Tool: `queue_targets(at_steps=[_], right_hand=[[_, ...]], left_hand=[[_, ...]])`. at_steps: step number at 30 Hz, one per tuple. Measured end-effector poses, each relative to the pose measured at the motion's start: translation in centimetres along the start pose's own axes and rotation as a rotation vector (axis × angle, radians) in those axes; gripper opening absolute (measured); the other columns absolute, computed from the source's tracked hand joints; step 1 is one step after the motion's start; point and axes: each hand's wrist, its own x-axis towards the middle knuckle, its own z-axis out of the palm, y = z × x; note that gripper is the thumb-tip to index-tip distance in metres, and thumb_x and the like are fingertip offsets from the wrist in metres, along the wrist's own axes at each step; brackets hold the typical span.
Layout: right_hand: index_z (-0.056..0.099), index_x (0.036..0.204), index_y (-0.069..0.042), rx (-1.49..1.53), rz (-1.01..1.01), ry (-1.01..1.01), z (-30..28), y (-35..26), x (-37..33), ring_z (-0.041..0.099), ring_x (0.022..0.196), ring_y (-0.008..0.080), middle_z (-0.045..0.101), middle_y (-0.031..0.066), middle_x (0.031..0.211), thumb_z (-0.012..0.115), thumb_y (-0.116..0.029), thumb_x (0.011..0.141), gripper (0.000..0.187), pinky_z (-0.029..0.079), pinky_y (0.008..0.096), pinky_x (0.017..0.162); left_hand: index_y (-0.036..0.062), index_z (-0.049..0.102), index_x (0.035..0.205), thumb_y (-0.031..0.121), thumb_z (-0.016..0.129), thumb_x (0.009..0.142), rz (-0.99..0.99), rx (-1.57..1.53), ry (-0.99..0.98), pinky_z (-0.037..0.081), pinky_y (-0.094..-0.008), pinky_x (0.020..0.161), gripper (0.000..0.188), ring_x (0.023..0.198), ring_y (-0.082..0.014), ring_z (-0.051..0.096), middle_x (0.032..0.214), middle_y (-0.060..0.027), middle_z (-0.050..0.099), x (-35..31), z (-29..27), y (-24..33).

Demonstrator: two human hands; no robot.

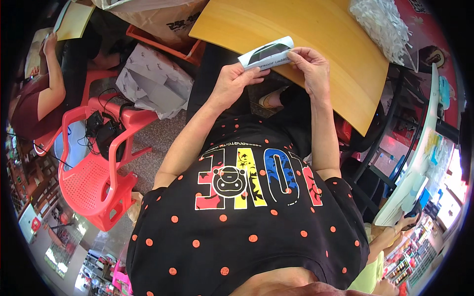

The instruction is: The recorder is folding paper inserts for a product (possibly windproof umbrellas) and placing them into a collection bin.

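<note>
Over the near edge of a yellow wooden table [291, 22], I hold a small white paper box [269, 53] printed with a dark umbrella picture. It looks partly flattened and curved, and lies tilted with its right end higher. My left hand [233, 83] grips its lower left end, thumb along the front and fingers beneath. At the right end, my right hand [312, 68] pinches the edge between thumb and forefinger. Whether anything is inside the box cannot be seen.
A clear bag of white pieces [380, 27] sits at the table's far right. Left are a white-wrapped carton [154, 81], an orange crate [165, 47] and a red plastic chair [91, 190] bearing black cables [101, 128]. Other people sit left [37, 106] and right [382, 244].
</note>
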Motion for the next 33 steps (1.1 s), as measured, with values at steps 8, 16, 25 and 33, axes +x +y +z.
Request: queue_targets(at_steps=[8,16,25,33], right_hand=[[0.069,0.086,-0.001,-0.13,-0.058,-0.131,-1.5,-0.2,0.2,0.054,0.064,0.0046,0.064,0.0006,0.071,0.074,-0.007,0.079,0.01,0.042,0.0183,0.06],[0.069,0.082,0.0,-0.176,-0.053,-0.191,-1.9,-0.9,-0.1,0.055,0.065,0.0046,0.064,-0.0007,0.073,0.073,-0.007,0.079,0.009,0.042,0.019,0.059],[0.052,0.096,-0.006,-0.478,-0.079,-0.312,-1.5,-2.9,-0.8,0.048,0.052,0.0034,0.055,-0.0021,0.059,0.074,-0.008,0.078,0.029,0.036,0.0197,0.049],[0.055,0.101,0.001,0.089,0.079,-0.083,-0.4,-1.2,-0.7,0.042,0.046,0.0029,0.06,0.0038,0.064,0.061,-0.013,0.09,0.018,0.037,0.0187,0.047]], left_hand=[[-0.0047,0.057,0.12,0.008,0.05,0.096,-0.048,-0.009,-0.02,0.053,-0.0357,0.089,0.028,0.105,-0.0267,0.062,0.113,-0.0162,0.063,0.0,-0.6,0.0],[-0.0048,0.057,0.119,0.011,0.051,0.096,-0.096,-0.001,-0.092,0.054,-0.0352,0.085,0.029,0.102,-0.0273,0.064,0.113,-0.0172,0.063,0.4,-1.2,1.1],[-0.0049,0.057,0.119,0.014,0.054,0.094,-0.217,0.024,-0.187,0.055,-0.0321,0.083,0.031,0.098,-0.0248,0.066,0.11,-0.0166,0.064,0.7,-2.6,2.2],[-0.0054,0.057,0.118,0.015,0.054,0.095,-0.22,-0.012,-0.202,0.056,-0.0317,0.082,0.031,0.096,-0.0264,0.067,0.109,-0.0174,0.064,1.4,-3.5,3.0]])
